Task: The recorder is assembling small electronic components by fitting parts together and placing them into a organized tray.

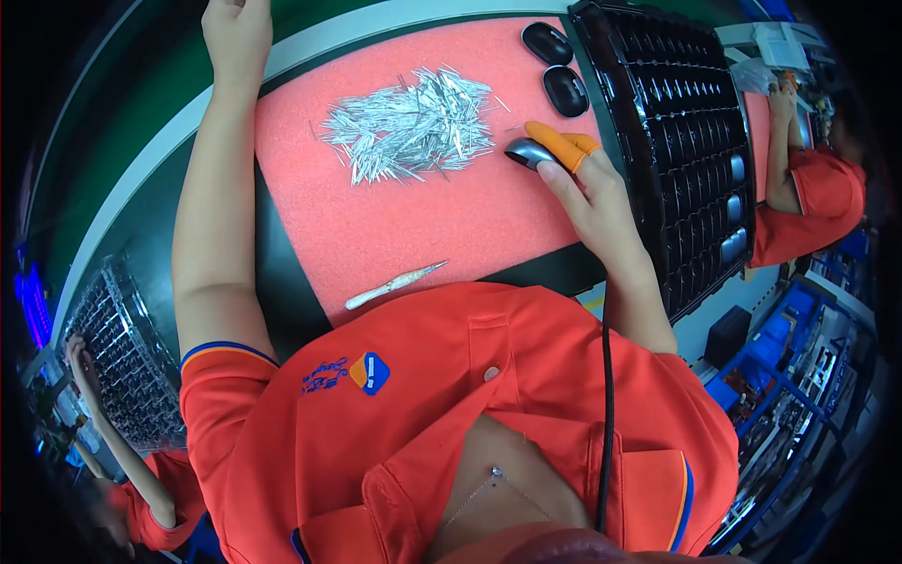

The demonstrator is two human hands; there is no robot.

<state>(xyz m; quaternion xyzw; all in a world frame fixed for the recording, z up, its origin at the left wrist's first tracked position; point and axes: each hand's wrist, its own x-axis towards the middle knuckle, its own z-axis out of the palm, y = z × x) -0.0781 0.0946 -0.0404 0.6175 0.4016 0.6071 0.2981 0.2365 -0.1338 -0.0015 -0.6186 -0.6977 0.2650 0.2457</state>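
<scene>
My right hand, with orange finger cots on it, is closed on a black and silver computer mouse above the right part of the pink foam mat. Far out at the upper left, my left hand is off the mat and partly cut off by the picture's edge, so its fingers cannot be made out. A pile of thin silver strips lies on the mat between my arms. Two more black mice, one behind the other, rest at the mat's far right corner.
A pointed tool with a pale handle lies near the mat's front edge. Right of the mat stands a black compartment tray with several silver-topped pieces. A co-worker works beyond it; another is at the lower left, beside a clear tray.
</scene>
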